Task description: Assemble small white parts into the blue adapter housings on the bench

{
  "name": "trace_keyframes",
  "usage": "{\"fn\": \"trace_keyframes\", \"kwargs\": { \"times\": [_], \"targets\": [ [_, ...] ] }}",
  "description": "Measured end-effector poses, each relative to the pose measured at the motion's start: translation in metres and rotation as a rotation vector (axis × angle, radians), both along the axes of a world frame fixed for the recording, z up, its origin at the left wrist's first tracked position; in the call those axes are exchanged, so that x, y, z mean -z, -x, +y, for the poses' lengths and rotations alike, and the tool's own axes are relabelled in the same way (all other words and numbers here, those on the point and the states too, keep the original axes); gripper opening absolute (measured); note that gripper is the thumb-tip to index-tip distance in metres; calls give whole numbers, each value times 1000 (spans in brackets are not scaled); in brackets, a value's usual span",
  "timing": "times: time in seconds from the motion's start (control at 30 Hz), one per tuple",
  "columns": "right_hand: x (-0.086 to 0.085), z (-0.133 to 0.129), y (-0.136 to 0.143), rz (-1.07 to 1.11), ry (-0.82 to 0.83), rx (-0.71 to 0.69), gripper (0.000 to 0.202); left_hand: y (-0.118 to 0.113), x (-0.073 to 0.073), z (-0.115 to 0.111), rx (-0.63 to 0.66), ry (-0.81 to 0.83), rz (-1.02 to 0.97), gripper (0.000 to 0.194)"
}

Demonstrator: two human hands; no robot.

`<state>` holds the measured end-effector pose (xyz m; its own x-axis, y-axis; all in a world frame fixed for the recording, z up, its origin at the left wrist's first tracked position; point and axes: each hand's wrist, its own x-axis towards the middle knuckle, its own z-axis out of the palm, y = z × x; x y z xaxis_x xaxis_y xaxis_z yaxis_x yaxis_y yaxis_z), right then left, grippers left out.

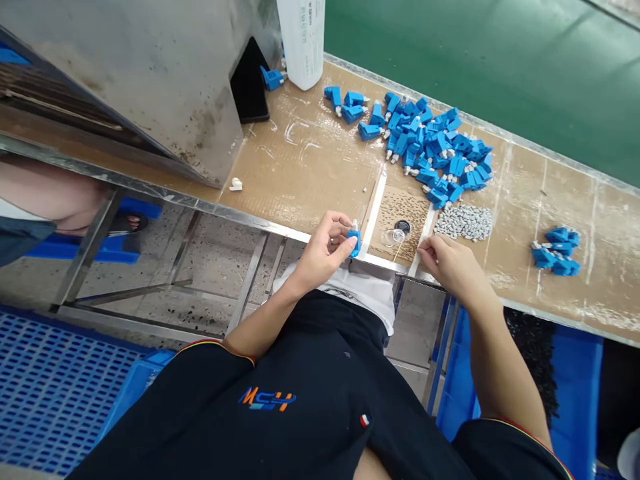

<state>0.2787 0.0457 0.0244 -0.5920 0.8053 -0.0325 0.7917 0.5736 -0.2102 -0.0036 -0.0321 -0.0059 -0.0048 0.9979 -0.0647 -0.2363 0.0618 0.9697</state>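
Across the worktop [300,183] in front of you, brown, scuffed sheeting with shiny strips of tape runs along a metal front edge, and a green surface [475,67] lies beyond the far edge. Your left hand [325,252] pinches a blue part [355,243] with a pale tip pointing away from you, at the front edge. Your right hand [450,263] has its thumb and index fingertips brought together beside the right-hand white strip [423,241]; you cannot tell whether anything sits between them. Between that strip and the left one, a pitted brown panel [393,207] carries a clear round piece [391,237] and a black round piece [403,227]. Just to the right lie the grey pieces [465,222], with the big heap of blue parts [430,147] behind and a smaller cluster [557,252] farther right. To your left stand a white bottle [305,50], a flat black object [250,93] and a stained metal housing [165,80]. Below, metal legs stand on a speckled floor [145,260], near a blue perforated crate [65,393] and another person's bare leg [55,193]; on the right, a blue bin [577,393] holds black pieces [533,353].
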Motion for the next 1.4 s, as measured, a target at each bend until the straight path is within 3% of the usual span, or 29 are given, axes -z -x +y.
{"fn": "trace_keyframes", "kwargs": {
  "times": [0.13, 0.27, 0.43, 0.77, 1.03, 1.2, 1.4],
  "targets": [
    [-19, -20, 11, 122, -19, 20, 16, -5, -2, 0, 60, 6, -88, 48],
    [-38, -58, 50, 580, -96, 87, 10, -16, -6, 0, 92, -93, -126, 43],
    [-36, -84, 96, 943, 18, 247, 8, -26, -15, -6, 46, -211, -98, 34],
    [-30, -85, 104, 977, 16, 241, 9, -27, -20, -11, 5, -277, -70, 27],
    [-38, -81, 103, 831, -22, 197, 10, -22, -12, -11, -13, -267, -32, 29],
    [-42, -79, 99, 757, -8, 146, 14, -13, -13, -10, -5, -353, 86, 25],
    [-30, -71, 98, 887, 59, 99, 13, -6, -4, -5, 34, -440, 76, 20]
  ]
}}
